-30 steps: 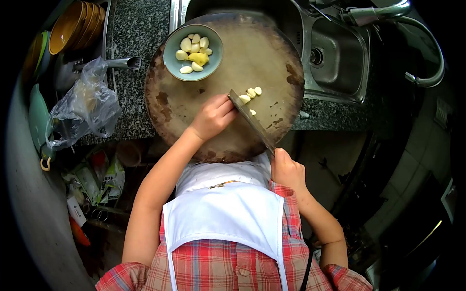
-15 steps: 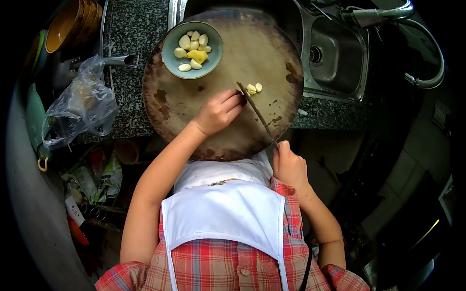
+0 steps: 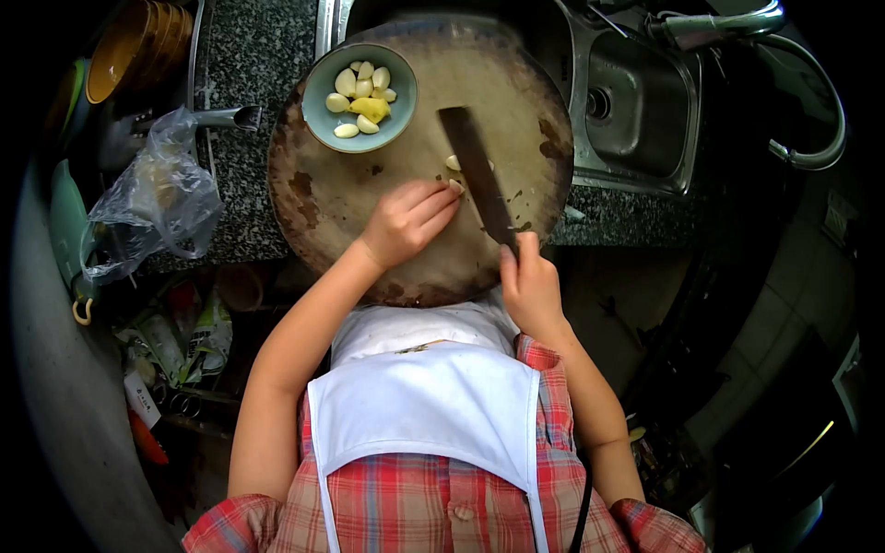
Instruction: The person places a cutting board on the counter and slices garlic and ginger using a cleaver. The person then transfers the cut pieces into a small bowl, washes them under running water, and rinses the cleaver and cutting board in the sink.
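My right hand (image 3: 532, 284) is closed on the handle of a cleaver (image 3: 477, 175), whose broad blade lies tilted flat over the round wooden board (image 3: 406, 267). At the blade's left edge, my left hand (image 3: 408, 219) pinches a small garlic piece (image 3: 455, 186) between its fingertips. Another garlic clove (image 3: 453, 163) shows beside the blade, and other pieces are partly hidden under it. A blue-green bowl (image 3: 318, 109) with several peeled cloves and a yellow piece (image 3: 370, 108) stands on the board's upper left.
Behind the board and to its right is a steel sink (image 3: 636, 120) with a faucet (image 3: 719, 26). On the left are a clear plastic bag (image 3: 161, 198), a metal tube-like handle (image 3: 229, 117) and stacked brown bowls (image 3: 124, 51).
The cleaver has turned from edge-on to showing its broad side, and its tip has moved up the board. My right hand moved slightly up and left. The garlic piece at my left fingertips is now visible.
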Available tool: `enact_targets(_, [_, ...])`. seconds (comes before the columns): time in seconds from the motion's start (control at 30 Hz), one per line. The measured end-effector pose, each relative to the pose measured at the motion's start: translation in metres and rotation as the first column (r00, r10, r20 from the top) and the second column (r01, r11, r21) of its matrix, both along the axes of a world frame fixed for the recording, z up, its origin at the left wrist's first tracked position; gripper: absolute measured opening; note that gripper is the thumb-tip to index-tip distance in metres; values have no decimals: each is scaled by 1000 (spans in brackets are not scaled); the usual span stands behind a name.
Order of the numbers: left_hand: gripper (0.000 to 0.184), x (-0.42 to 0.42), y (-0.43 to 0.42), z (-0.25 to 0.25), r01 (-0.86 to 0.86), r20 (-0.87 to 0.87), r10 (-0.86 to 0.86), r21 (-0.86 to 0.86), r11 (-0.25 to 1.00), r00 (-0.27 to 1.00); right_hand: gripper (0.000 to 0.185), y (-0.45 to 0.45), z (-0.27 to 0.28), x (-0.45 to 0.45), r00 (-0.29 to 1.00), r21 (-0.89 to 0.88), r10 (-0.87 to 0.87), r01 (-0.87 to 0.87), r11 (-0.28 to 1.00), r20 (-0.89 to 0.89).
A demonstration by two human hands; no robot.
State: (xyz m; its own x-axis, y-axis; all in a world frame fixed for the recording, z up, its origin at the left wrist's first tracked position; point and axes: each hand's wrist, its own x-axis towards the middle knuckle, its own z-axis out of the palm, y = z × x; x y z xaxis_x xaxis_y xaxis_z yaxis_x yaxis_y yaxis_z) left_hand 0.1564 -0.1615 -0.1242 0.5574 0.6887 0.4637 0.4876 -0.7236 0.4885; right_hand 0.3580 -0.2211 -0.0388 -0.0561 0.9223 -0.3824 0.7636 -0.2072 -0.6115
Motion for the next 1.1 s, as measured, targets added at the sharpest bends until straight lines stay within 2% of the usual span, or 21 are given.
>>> enact_targets(0.07, [21,-2,-5,9,-63,-21,62,-25,998,998,17,7,15,2,974,-42,-175,171,984,-144])
enact_targets(0.23, [21,-32,1,37,-255,21,255,13,967,967,12,16,23,16,924,-27,-296,299,954,-241])
enact_targets(0.3, [22,-50,23,52,-547,4,547,-28,837,837,12,14,18,20,889,-87,-360,350,933,-283])
enact_targets(0.37, [21,-53,55,72,-573,-154,558,-72,817,815,12,14,18,18,873,-103,-381,368,924,-303])
enact_targets(0.43, [22,-55,72,75,-546,-532,389,-172,820,752,13,17,16,15,849,-147,-418,391,909,-323])
enact_targets(0.47, [22,-52,78,78,-578,-555,409,-167,799,725,15,16,15,15,833,-176,-442,405,897,-333])
enact_targets(0.53, [9,-39,90,91,-638,-772,277,-206,742,572,20,16,17,16,801,-220,-469,415,883,-371])
enact_targets(0.57, [5,-40,88,84,-638,-714,377,-125,760,589,21,19,16,15,789,-243,-463,396,886,-404])
enact_targets(0.6, [8,-28,90,71,-650,-782,393,-19,760,483,30,20,9,21,722,-300,-493,392,870,-485])
enact_targets(0.63, [12,-19,96,59,-658,-830,334,-52,751,447,39,24,4,27,710,-322,-487,367,873,-509])
enact_targets(0.77, [7,-5,90,37,-726,-674,565,61,685,476,58,40,-5,55,818,-225,-285,195,955,-499])
enact_targets(0.8, [5,-6,82,50,-720,-615,608,93,688,502,57,43,-5,55,813,-218,-300,217,952,-499])
enact_targets(0.83, [6,-7,71,56,-733,-531,672,133,667,516,54,49,-18,66,835,-169,-207,138,976,-510])
enact_targets(0.87, [7,-8,62,73,-722,-498,640,38,691,585,53,55,-37,87,867,-238,-217,118,964,-448])
enact_targets(0.9, [6,-2,63,40,-752,-187,778,201,628,600,67,69,-60,102,917,-26,46,-62,998,-397])
enact_targets(0.93, [11,3,49,36,-741,-199,788,270,615,583,67,79,-62,100,918,4,103,-110,994,-383])
enact_targets(0.97, [13,10,35,28,-724,-87,769,287,628,633,66,81,-52,83,916,-5,121,-133,991,-382])
enact_targets(1.0, [12,15,17,30,-674,-18,686,169,719,727,65,83,-45,73,910,-26,129,-151,988,-395])
enact_targets(1.03, [10,24,6,11,-602,180,583,77,794,792,65,85,-40,63,905,-33,154,-182,983,-397])
enact_targets(1.07, [9,36,-8,-4,-601,221,586,3,799,780,65,88,-37,56,893,-37,211,-245,969,-398])
enact_targets(1.1, [10,46,-17,-31,-610,182,597,21,792,782,64,89,-35,49,879,-52,252,-297,953,-405])
